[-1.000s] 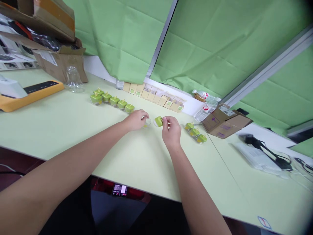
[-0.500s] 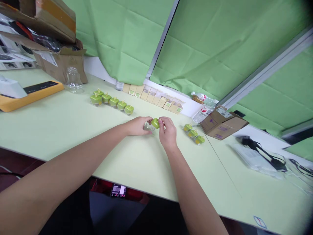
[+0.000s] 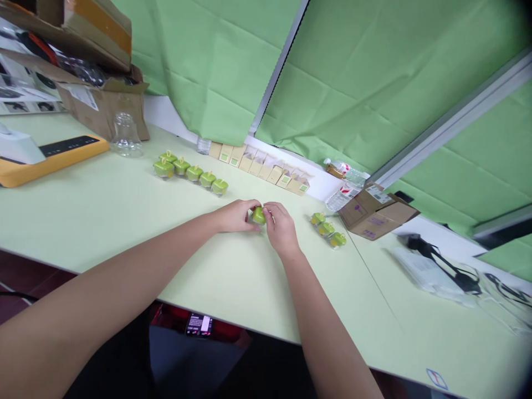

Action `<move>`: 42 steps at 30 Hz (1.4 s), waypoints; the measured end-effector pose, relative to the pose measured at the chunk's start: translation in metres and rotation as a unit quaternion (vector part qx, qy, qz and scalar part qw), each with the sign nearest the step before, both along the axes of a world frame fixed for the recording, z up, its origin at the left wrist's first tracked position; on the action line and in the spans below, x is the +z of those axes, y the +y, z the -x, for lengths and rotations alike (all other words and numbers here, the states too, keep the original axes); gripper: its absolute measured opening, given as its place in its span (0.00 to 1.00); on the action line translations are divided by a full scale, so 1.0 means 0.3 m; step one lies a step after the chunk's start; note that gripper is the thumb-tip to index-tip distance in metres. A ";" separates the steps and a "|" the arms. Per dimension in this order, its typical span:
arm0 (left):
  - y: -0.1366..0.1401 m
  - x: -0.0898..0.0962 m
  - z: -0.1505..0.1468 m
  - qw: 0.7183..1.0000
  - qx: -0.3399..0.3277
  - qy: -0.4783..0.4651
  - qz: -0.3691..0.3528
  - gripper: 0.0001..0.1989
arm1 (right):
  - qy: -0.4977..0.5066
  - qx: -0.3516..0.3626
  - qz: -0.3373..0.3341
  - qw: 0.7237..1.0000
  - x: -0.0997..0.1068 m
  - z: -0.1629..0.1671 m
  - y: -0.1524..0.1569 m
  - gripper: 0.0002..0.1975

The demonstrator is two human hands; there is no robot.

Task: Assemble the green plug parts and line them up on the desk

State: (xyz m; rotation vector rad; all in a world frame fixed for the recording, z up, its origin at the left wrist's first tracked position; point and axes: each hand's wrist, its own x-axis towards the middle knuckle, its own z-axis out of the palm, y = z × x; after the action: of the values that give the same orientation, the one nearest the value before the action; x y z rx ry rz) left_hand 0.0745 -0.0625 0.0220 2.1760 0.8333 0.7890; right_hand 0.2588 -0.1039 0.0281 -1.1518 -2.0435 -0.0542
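Over the middle of the table, my left hand (image 3: 236,216) is closed around a small clear container, mostly hidden by the fingers. A glossy green lid (image 3: 258,215) sits at the container's top, between both hands. My right hand (image 3: 281,228) pinches the lid from the right with thumb and fingers. Whether the lid is fully seated cannot be made out. To the left stands a row of similar clear containers with green lids (image 3: 193,173), each with a small loop on top. Three more lidded containers (image 3: 326,228) stand to the right, with something yellow inside.
Small cardboard boxes (image 3: 257,162) line the wall. A clear jar (image 3: 125,136) and a yellow-and-black device (image 3: 75,151) are at left, below stacked cartons (image 3: 106,108). At right are a plastic bottle (image 3: 344,194), a brown carton (image 3: 376,213) and black cables (image 3: 451,269). A phone (image 3: 199,325) lies below the table edge.
My right hand has moved left and slightly down, bringing the green lid from beside the clear container onto its top. My left hand keeps hold of the container.
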 end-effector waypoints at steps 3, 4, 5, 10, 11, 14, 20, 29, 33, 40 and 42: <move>0.008 -0.010 0.000 1.000 -0.004 0.002 0.007 0.25 | -0.009 0.020 0.040 0.999 -0.006 -0.002 0.001 0.12; 0.009 -0.013 0.000 1.000 -0.003 0.003 0.009 0.24 | -0.004 0.022 0.053 0.998 -0.010 -0.003 0.002 0.11; 0.008 -0.016 0.000 1.000 -0.002 0.003 0.010 0.23 | 0.006 0.020 0.064 0.998 -0.015 -0.004 0.004 0.11; -0.017 0.020 0.004 1.000 -0.003 0.021 -0.006 0.20 | 0.119 -0.012 0.142 0.983 -0.030 -0.007 0.004 0.12; -0.020 0.041 0.012 0.999 -0.006 0.043 -0.013 0.20 | 0.144 -0.027 0.149 0.978 -0.027 -0.008 0.002 0.15; -0.009 0.119 0.072 0.985 -0.018 0.167 -0.038 0.19 | 0.204 -0.078 0.137 0.966 -0.010 -0.016 -0.004 0.20; 0.119 0.187 0.405 0.938 0.096 0.323 -0.082 0.24 | 0.243 -0.128 0.104 0.956 0.012 -0.024 -0.001 0.21; 0.229 0.157 0.698 0.906 0.200 0.351 -0.130 0.23 | 0.234 -0.153 0.079 0.957 0.014 -0.026 -0.003 0.20; 0.237 0.138 0.702 0.923 0.198 0.300 -0.142 0.20 | 0.234 -0.154 0.079 0.957 0.010 -0.030 -0.006 0.20; 0.194 0.158 0.672 0.937 0.200 0.238 -0.157 0.30 | 0.205 -0.184 0.064 0.959 0.020 -0.053 0.006 0.20; 0.134 0.204 0.585 0.935 0.192 0.226 -0.193 0.28 | 0.167 -0.240 0.010 0.956 0.037 -0.116 0.016 0.19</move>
State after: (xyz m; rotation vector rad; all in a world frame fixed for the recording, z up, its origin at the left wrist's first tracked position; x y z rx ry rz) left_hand -0.1009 -0.0224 0.0833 2.6376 1.4744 0.6820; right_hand 0.2937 -0.0993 0.0393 -1.5337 -1.4423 -0.0714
